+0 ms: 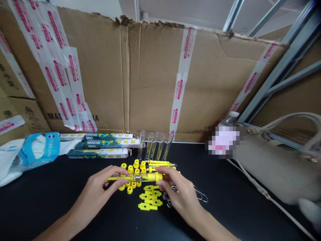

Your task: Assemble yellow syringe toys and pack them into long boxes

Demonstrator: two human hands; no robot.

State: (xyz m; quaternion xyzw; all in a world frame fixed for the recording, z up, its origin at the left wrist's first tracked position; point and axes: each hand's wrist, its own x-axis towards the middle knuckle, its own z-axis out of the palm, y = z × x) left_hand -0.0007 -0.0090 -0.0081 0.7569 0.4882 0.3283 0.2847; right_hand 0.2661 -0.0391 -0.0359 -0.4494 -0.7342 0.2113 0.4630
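The clear spring-scale tube [137, 177] is held btwn both hands, above the yellow caps [136, 163] on the black tabletop [100, 222]; its long axis is run approx. horiz., L to R, across the view. Its left end is pinched btwn thumb and fingers of the L hand [99, 188], nearly closed; the yellow collar [158, 176] at its right end is gripped likewise by the R hand [182, 190], so neither hand is clearly nearer. Metal hooks [200, 194] are seen beside/under the R hand. Behind, upright clear tubes [159, 147] are stood in a row, w/ yellow visible on or in them (can't tell which). Printed cartons [105, 144] are stacked back left, contents hidden.
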